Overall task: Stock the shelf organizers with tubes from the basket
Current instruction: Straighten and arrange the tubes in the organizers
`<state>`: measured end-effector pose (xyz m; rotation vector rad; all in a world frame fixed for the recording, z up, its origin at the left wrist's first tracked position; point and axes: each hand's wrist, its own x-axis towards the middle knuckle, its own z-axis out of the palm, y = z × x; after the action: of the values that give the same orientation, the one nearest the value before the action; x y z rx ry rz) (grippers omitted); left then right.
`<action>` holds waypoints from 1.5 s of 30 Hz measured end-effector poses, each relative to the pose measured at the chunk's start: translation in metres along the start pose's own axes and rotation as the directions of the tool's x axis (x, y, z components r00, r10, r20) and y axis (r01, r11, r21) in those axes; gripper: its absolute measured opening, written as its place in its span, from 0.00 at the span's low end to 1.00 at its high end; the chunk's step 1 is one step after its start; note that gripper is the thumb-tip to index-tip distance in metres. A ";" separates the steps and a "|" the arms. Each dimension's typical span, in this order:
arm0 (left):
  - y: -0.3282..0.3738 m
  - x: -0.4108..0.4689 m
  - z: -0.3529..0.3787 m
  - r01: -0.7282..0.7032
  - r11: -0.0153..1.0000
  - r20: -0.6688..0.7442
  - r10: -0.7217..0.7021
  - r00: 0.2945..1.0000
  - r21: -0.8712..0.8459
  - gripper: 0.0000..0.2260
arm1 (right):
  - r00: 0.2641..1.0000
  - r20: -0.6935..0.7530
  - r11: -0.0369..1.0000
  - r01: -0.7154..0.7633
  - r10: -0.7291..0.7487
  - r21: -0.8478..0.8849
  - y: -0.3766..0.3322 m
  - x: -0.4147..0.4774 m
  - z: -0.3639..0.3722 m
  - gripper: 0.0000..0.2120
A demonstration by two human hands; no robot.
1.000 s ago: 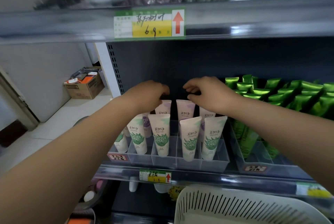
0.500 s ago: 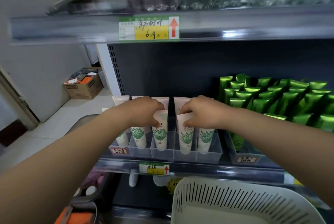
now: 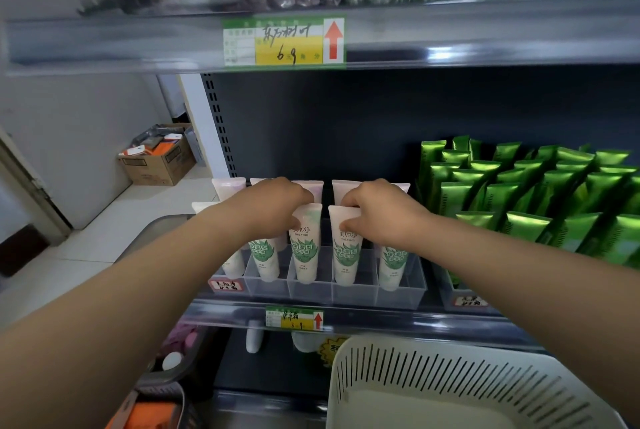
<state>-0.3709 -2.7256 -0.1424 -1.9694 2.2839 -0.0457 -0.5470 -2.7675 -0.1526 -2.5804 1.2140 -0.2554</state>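
Note:
Several white tubes with green leaf prints stand cap-down in a clear shelf organizer [image 3: 360, 297] on the middle shelf. My left hand [image 3: 273, 210] pinches the top of one front-row tube [image 3: 306, 255]. My right hand [image 3: 377, 213] pinches the top of the neighbouring front-row tube [image 3: 346, 255]. More pale tubes [image 3: 228, 187] stand in the row behind, partly hidden by my hands. The white slotted basket [image 3: 450, 380] sits below at the bottom right; its inside shows no tubes.
Green tubes [image 3: 526, 193] fill a second organizer to the right. An upper shelf [image 3: 450, 40] with a price label hangs close above. A cardboard box [image 3: 156, 161] sits on the floor at left. Below the shelf stand a few bottles [image 3: 254, 338].
Both hands came forward and down from the back-row tube tops onto the two front-row tubes, and they hold there now. The view shifted slightly.

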 end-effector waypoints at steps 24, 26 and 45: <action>0.030 0.011 -0.055 -0.021 0.998 0.016 0.022 1.000 -0.062 0.17 | 0.999 -0.039 1.000 -0.021 0.022 0.013 0.034 -0.038 -0.047 0.25; 0.044 0.023 -0.061 -0.047 0.997 -0.054 0.043 0.998 -0.065 0.15 | 0.999 -0.031 1.000 -0.029 0.029 -0.010 0.041 -0.043 -0.049 0.24; 0.085 0.103 -0.026 -0.080 0.994 0.009 0.081 0.997 -0.074 0.08 | 0.999 -0.048 1.000 -0.007 0.006 -0.025 0.065 -0.036 -0.026 0.09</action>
<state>-0.4721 -2.8164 -0.1331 -1.9037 2.3873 0.0591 -0.6240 -2.7833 -0.1501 -2.6056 1.2499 -0.3033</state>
